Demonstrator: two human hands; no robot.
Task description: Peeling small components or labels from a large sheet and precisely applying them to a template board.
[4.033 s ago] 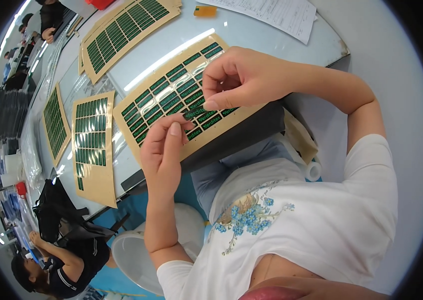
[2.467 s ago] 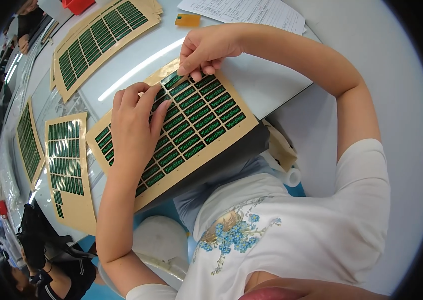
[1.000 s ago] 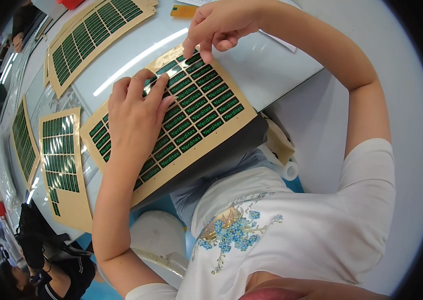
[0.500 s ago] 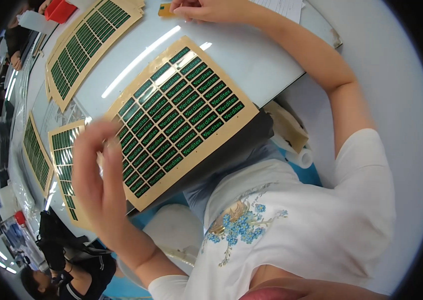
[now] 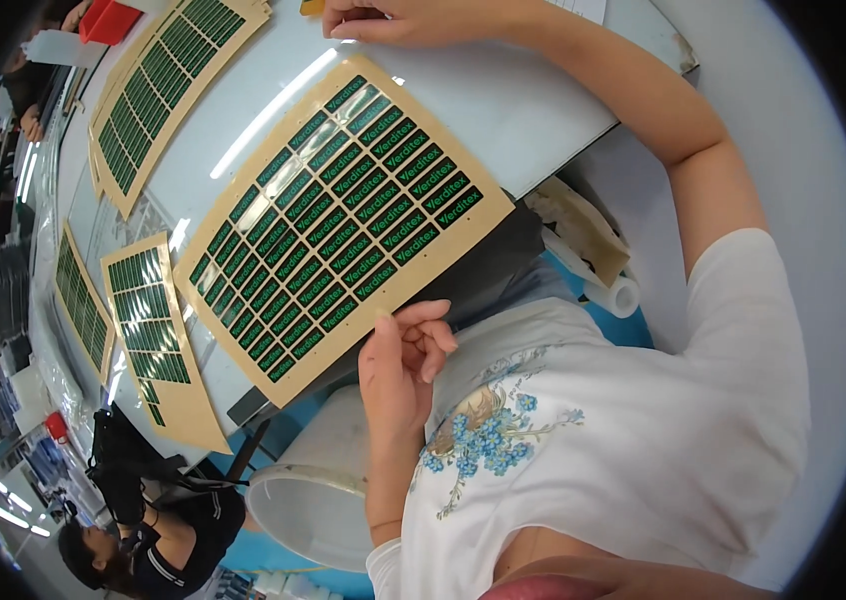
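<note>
A tan sheet of dark labels with green lettering (image 5: 413, 272) lies in front of me on the table, tilted and reaching over its near edge. Just below the sheet's near edge, over my lap, is my left hand (image 5: 405, 352); its fingers are loosely bent and apart, with nothing in them. Beyond the sheet my right hand (image 5: 393, 22) rests at the top of the picture. Its fingers are curled together beside a small yellow piece (image 5: 312, 7), partly cut off by the picture's edge. What its fingertips hold, if anything, is hidden.
More label sheets lie on the left, including a partly used sheet (image 5: 193, 412) and a stack (image 5: 123, 195) farther back. A red bin (image 5: 108, 20) stands far left. Below the table are a white bucket (image 5: 318, 520) and a paper roll (image 5: 623, 297). A co-worker (image 5: 188, 545) sits lower left.
My left hand has moved right and down from the sheet's left side to below its near edge. My right hand stays by the yellow piece, and the view has shifted slightly.
</note>
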